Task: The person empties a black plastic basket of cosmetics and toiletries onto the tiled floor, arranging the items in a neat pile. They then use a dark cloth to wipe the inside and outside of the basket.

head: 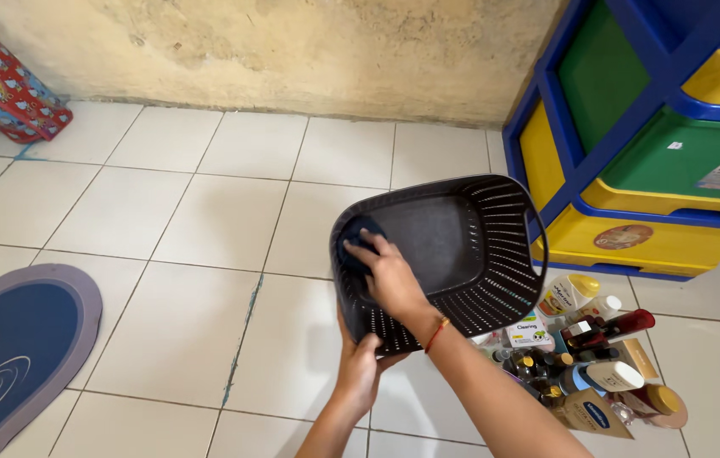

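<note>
Dark plastic basket [462,254] is being gripped at six o'clock by left hand [358,373]; right hand [389,276], pressing blue cloth [355,242] at nine o'clock, seems best wiping firmly.

1 black basket [462,246], 1 dark cloth [351,246], 1 blue mat [12,348], approx. a dozen bottles [589,356].

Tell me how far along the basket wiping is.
Done: the dark slotted plastic basket is empty, and a heap of bottles and tubes lies on the white tiled floor beside it. In hand: the left hand holds the rim in its grip while the right hand presses a dark cloth against the inside wall. Left: the bottles are not back in.
</note>
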